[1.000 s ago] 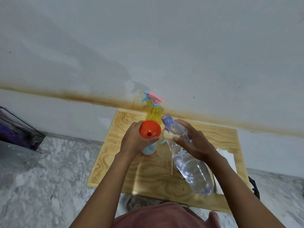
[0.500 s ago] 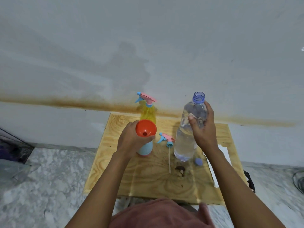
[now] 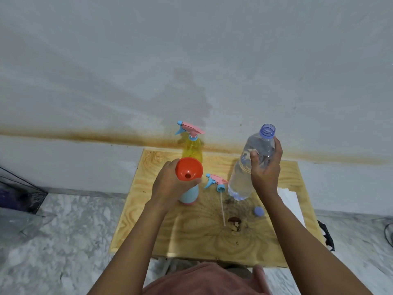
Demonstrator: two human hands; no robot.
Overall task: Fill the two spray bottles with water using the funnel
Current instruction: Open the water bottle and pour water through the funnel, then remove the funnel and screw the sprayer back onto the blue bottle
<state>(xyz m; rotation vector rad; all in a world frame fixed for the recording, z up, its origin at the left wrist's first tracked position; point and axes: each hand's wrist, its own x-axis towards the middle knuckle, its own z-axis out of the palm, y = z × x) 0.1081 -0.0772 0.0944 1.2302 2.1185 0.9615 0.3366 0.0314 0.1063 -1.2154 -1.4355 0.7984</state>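
The left hand (image 3: 170, 184) is wrapped around the blue spray bottle (image 3: 190, 194) holding the orange funnel (image 3: 188, 168), and the right hand (image 3: 265, 169) clasps the upright, uncapped water bottle (image 3: 251, 165) standing on the board just to its right, so the pour must tip leftward.

An orange funnel (image 3: 188, 168) tops a pale blue bottle (image 3: 190, 194); a yellow bottle (image 3: 192, 150) wears a pink-and-blue sprayer (image 3: 190, 130) on swirl-grained wooden board (image 3: 197, 237).
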